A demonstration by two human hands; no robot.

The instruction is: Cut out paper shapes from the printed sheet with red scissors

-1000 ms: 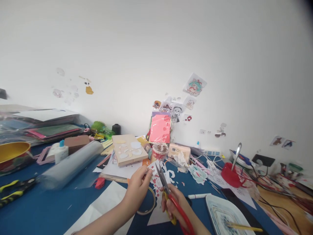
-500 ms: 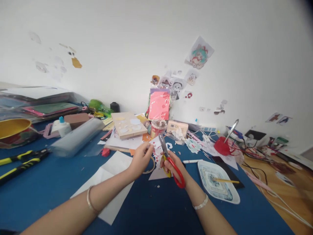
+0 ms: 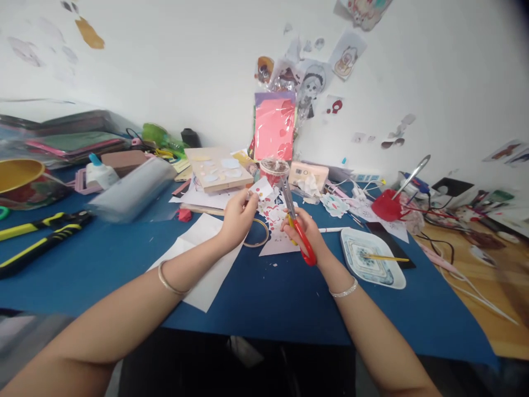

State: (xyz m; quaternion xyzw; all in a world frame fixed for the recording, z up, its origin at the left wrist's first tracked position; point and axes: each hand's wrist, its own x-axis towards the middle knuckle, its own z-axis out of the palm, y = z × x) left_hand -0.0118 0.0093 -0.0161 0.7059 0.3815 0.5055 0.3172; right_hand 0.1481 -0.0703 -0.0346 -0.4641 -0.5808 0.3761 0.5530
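Between its thumb and fingers my left hand (image 3: 240,218) pinches a small white paper piece (image 3: 262,188) with red and yellow marks. My right hand (image 3: 305,231) is wrapped round red-and-yellow scissors (image 3: 303,241), whose blades point up and away, a little right of the paper piece. Below and between the hands lies a printed sheet (image 3: 280,242) with red spots. A roll of tape (image 3: 257,234) lies flat beside my left hand. Under my left forearm is a folded white sheet (image 3: 202,242). A lidded red cup (image 3: 274,170) stands just beyond the blades.
Yellow-black pliers (image 3: 45,234) and a clear plastic roll (image 3: 134,190) lie at left, near a glue bottle (image 3: 100,172). A flat box (image 3: 217,171) with cutouts sits behind my left hand. At right are a square dish (image 3: 374,259) with a brush and a red holder (image 3: 387,204).
The view has tilted down, showing the table's front edge. The scissor blades stand a little farther right of the paper piece, which stays in my left hand.
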